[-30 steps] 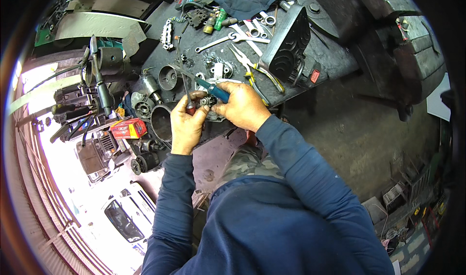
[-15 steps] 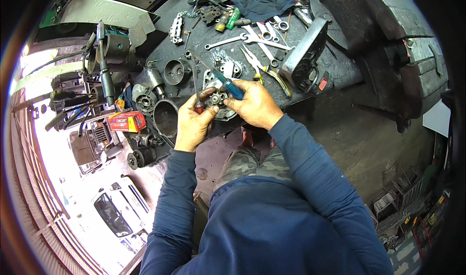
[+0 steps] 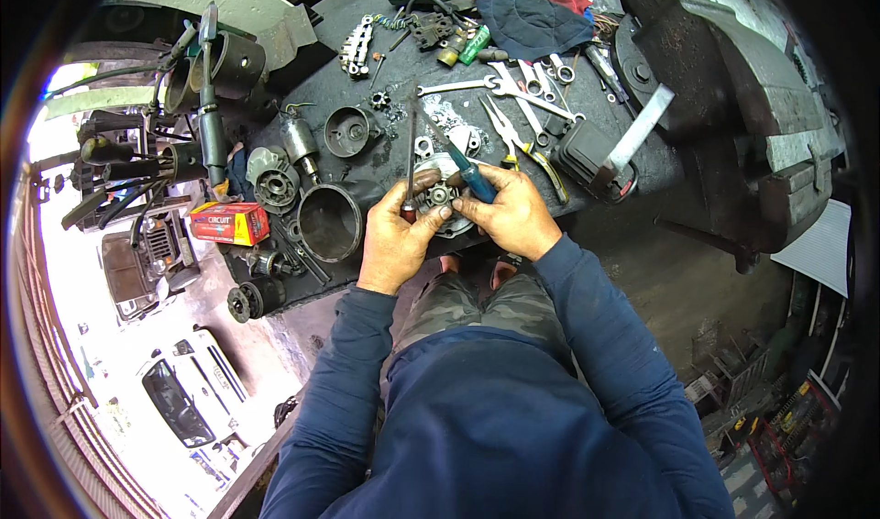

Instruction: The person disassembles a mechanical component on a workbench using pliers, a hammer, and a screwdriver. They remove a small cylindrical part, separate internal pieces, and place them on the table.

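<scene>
Both my hands are close together at the bench's near edge, over a metal housing (image 3: 456, 228). My left hand (image 3: 392, 247) is closed around a red-handled screwdriver (image 3: 409, 213), whose shaft points away from me. Its thumb presses on a small round gear-like metal part (image 3: 440, 194). In my right hand (image 3: 519, 215) is a screwdriver with a blue handle (image 3: 478, 183), its shaft slanting up and to the left. The right thumb also rests against the gear-like part. My fingers cover much of the part and the housing.
Left of my hands stand a hollow metal cylinder (image 3: 332, 222), a metal cup (image 3: 351, 132) and a red-yellow box (image 3: 230, 224). Rightward lie yellow-handled pliers (image 3: 523, 146), wrenches (image 3: 456, 87) and a black block with a metal bar (image 3: 587, 157). A large vise (image 3: 724, 125) stands far right.
The whole view has shifted slightly, so the bench and my hands appear further right. Both hands still hold the screwdrivers at the gear-like part.
</scene>
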Motion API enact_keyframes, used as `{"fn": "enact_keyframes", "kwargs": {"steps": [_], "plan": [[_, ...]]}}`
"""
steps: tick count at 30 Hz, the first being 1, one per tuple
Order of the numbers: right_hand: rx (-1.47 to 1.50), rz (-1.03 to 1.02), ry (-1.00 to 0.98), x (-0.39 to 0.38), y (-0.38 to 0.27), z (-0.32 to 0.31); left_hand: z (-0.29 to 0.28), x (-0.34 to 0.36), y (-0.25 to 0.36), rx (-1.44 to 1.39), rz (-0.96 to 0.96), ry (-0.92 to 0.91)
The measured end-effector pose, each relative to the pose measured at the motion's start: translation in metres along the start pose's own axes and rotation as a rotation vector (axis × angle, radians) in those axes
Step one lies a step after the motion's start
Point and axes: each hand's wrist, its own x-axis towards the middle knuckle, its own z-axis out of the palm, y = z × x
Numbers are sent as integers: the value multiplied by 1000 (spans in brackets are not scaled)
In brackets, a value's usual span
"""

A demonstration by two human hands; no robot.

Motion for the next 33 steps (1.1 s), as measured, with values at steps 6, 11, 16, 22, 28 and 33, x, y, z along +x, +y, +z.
{"fn": "enact_keyframes", "kwargs": {"steps": [6, 11, 16, 22, 28, 33], "plan": [[-40, 79, -9, -1, -10, 0, -3, 1, 4, -19, 2, -50], [4, 130, -6, -2, -15, -1, -6, 3, 5, -58, -53, -80], [-17, 18, 83, -7, -9, 9, -10, -1, 7, -217, -116, -63], [211, 119, 170, -19, 2, 17, -9, -1, 0, -297, -90, -22], [-7, 50, 224, -11, 5, 19, -3, 1, -9, -154, -22, 29], [100, 46, 229, -17, -2, 20, -9, -2, 1, -248, -18, -28]]}}
